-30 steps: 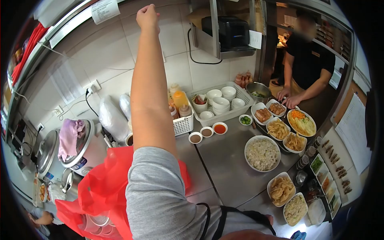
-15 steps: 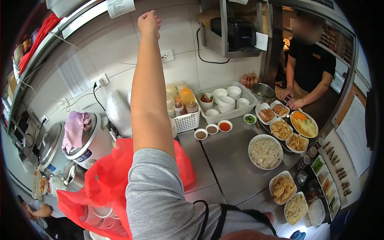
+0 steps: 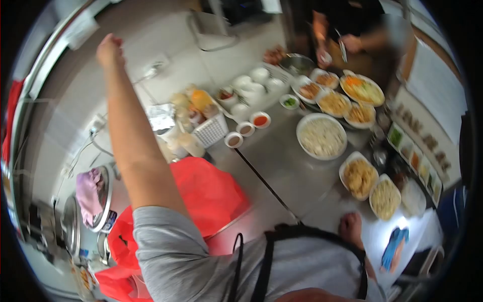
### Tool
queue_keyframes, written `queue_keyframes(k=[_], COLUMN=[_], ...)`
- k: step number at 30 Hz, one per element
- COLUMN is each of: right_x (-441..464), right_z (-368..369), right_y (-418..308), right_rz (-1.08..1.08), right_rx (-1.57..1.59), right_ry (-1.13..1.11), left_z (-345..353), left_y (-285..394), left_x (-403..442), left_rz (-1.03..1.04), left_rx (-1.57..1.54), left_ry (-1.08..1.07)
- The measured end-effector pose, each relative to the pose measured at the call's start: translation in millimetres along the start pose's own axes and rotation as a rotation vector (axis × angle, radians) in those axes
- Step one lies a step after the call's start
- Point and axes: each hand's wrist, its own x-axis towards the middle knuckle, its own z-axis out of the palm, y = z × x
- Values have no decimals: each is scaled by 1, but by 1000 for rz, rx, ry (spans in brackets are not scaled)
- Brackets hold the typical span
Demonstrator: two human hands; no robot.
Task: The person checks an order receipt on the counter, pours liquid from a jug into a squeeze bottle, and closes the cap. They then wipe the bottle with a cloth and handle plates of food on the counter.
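In the head view, the left hand point(image 3: 110, 49) is raised in front of the tiled wall point(image 3: 166, 40), near the paper slip point(image 3: 83, 32). Its fingers look curled, but blur hides whether they pinch anything, so I cannot tell. The right hand point(image 3: 350, 227) is folded into a loose fist by the steel counter point(image 3: 274, 166), with no object visible in it.

Nearest the right hand are the bowl of fried food point(image 3: 358, 176) and, just beside it, the oblong bowl point(image 3: 385, 197) of pale, rice-like food. Both bowls look stiff and smooth, probably fairly weighty when filled, and could chip if knocked; I would take each under opposite rims (greasy fingers might slip). The red bag point(image 3: 206, 194), partly behind the left arm, looks light and limp, best gathered at its top.

Farther up the counter, a large round bowl point(image 3: 321, 137) holds rice. Three small sauce dishes stand beside the white basket point(image 3: 211, 130) of bottles: two brown sauces and one red. A small dish point(image 3: 290, 101) holds something green.
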Motion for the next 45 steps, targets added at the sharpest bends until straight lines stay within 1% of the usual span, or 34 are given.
queue_keyframes(k=[2, 6, 7, 10, 13, 15, 16, 17, 18, 19, 20, 22, 24, 27, 28, 34, 35, 37, 40, 45], right_x=[3, 2, 2, 0, 0, -3, -4, -6, -6, -6, -6, -7, -7, -5, -6, -1, 0, 1, 5, 9], right_z=[-5, -7, -8, -10, -9, -9, -7, -7, -8, -8, -9, -8, -8, -8, -8, -8, -8, -6, -5, -2], right_y=[-7, -6, -6, -4, -5, -4, -2, -1, -2, -2, -2, -2, -3, -4, -4, -12, -12, -13, -13, -9], right_rz=[49, 100, 113, 116, 100, 105, 113, 120, 118, 113, 109, 117, 117, 117, 123, 164, 173, 183, 193, 172], right_rx=[13, 43, 45, 55, 50, 49, 54, 61, 57, 53, 49, 47, 42, 21, 9, -55, -69, -76, -101, -109], right_ry=[6, -20, -25, -20, -3, 5, 10, 13, 20, 30, 40, 34, 32, 32, 28, 18, 17, 10, 1, -17], left_z=[16, 54, 65, 84, 93, 95, 92, 83, 79, 66, 56, 30, 15, -3, -5, 9, 15, 30, 70, 140], left_y=[1, -8, -14, -45, -87, -111, -125, -138, -147, -155, -172, -206, -209, -229, -235, -256, -261, -270, -259, -293], left_x=[-27, -101, -117, -164, -234, -291, -315, -343, -373, -394, -422, -470, -508, -524, -525, -518, -518, -519, -509, -506], left_rz=[-136, -272, -317, -420, -560, -651, -739, -675, -693, -757, -770, -722, -796, -798, -825, -839, -879, -959, -1092, -1157], left_rx=[-128, -186, -240, -379, -462, -418, -400, -390, -344, -165, -104, -42, -88, -12, 7, 84, 86, 88, 13, -57], left_ry=[40, -93, -124, -196, -185, -182, -189, -313, -301, -418, -409, -499, -415, -563, -582, -702, -696, -683, -669, -714])
